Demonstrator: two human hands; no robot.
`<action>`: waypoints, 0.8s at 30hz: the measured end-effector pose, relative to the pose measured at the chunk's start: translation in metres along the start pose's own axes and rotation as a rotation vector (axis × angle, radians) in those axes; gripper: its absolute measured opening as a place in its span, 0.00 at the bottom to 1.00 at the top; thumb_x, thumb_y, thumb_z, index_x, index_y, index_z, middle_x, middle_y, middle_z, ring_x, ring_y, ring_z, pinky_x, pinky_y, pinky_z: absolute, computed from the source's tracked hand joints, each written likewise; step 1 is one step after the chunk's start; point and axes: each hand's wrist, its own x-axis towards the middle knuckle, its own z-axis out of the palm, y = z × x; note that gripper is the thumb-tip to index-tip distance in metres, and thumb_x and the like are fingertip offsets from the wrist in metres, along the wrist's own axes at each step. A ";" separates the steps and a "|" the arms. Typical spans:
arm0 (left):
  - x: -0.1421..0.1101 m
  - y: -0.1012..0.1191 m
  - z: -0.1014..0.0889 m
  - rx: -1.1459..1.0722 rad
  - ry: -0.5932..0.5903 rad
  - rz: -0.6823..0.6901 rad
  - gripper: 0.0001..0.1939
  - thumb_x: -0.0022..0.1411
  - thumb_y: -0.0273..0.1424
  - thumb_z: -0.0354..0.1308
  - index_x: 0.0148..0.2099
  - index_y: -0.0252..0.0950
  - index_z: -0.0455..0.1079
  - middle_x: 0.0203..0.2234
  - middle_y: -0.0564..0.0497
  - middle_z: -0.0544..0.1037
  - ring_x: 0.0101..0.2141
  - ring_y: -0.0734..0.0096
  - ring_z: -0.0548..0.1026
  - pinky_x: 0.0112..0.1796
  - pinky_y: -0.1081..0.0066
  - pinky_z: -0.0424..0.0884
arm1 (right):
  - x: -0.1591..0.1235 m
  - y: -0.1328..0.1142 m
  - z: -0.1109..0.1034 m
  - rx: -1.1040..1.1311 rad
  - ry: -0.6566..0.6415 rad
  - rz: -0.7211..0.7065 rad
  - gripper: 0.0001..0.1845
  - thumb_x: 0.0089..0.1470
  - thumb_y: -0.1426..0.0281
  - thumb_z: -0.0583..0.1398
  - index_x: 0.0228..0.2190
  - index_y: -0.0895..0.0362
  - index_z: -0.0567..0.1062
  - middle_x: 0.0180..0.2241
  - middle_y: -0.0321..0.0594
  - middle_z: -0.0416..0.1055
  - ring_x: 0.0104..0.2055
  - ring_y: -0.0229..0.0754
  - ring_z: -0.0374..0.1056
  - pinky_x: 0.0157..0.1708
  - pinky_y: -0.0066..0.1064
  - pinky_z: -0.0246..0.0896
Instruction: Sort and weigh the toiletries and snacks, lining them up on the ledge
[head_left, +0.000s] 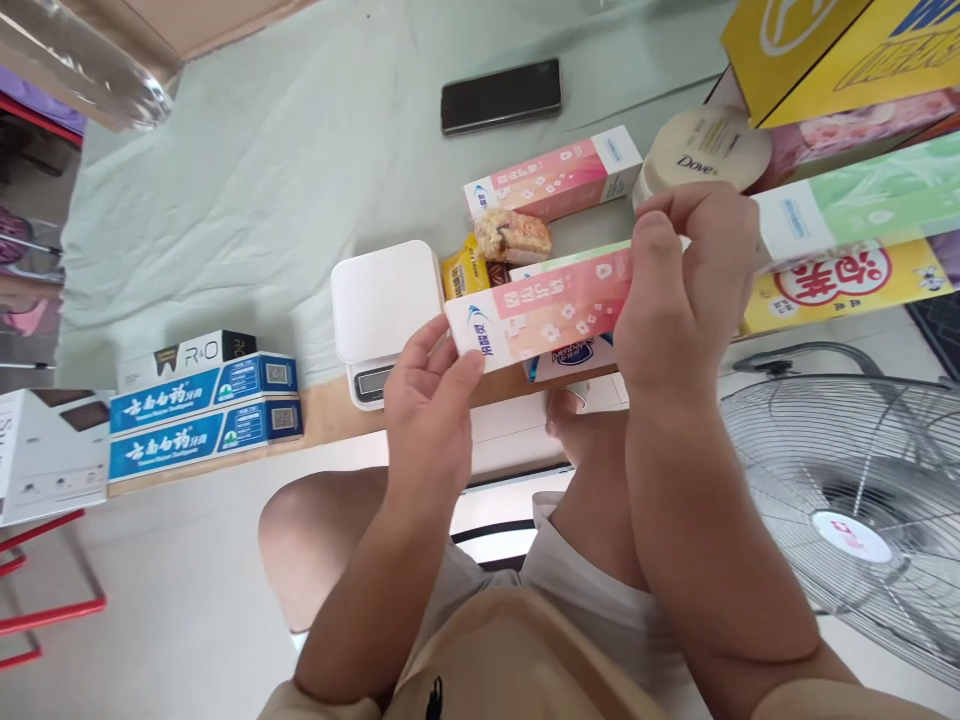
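Observation:
A long pink and white toothpaste box (555, 312) is held level between my two hands above the table's front edge. My left hand (435, 400) grips its white left end between thumb and fingers. At the other end, my right hand (686, 290) closes around the pink part and covers the tip. A white digital scale (386, 300) stands just left of the box. Behind it lie a second pink toothpaste box (555, 175), a wrapped pastry (514, 236) and a yellow snack packet (465, 272). A blue and white soap pack (574, 358) shows partly underneath.
Blue toothpaste boxes (202, 410) are stacked at the left front edge. A black phone (501, 97) lies at the back. Right of my hand are a Dove jar (709, 150), a green box (862, 200) and a yellow carton (847, 60). A fan (847, 500) stands at lower right.

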 end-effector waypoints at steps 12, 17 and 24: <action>0.065 0.031 -0.120 -0.044 0.276 0.321 0.15 0.54 0.37 0.76 0.36 0.41 0.72 0.36 0.57 0.81 0.42 0.65 0.79 0.52 0.54 0.78 | -0.049 -0.035 0.047 0.105 -0.524 -0.266 0.28 0.54 0.64 0.65 0.55 0.48 0.68 0.57 0.48 0.73 0.60 0.53 0.70 0.55 0.49 0.73; 0.083 0.003 -0.134 -0.055 0.229 0.365 0.23 0.57 0.45 0.75 0.49 0.42 0.73 0.46 0.55 0.82 0.52 0.61 0.79 0.58 0.54 0.76 | -0.064 -0.044 0.066 -0.006 -0.513 -0.403 0.26 0.52 0.63 0.69 0.52 0.51 0.73 0.52 0.51 0.76 0.57 0.56 0.71 0.59 0.54 0.71; 0.073 -0.015 -0.132 0.271 0.150 0.351 0.41 0.66 0.62 0.58 0.69 0.41 0.61 0.73 0.44 0.65 0.74 0.50 0.60 0.74 0.51 0.55 | -0.083 -0.035 0.081 -0.202 -0.406 -0.408 0.28 0.53 0.59 0.66 0.54 0.53 0.73 0.52 0.51 0.77 0.54 0.60 0.74 0.55 0.57 0.68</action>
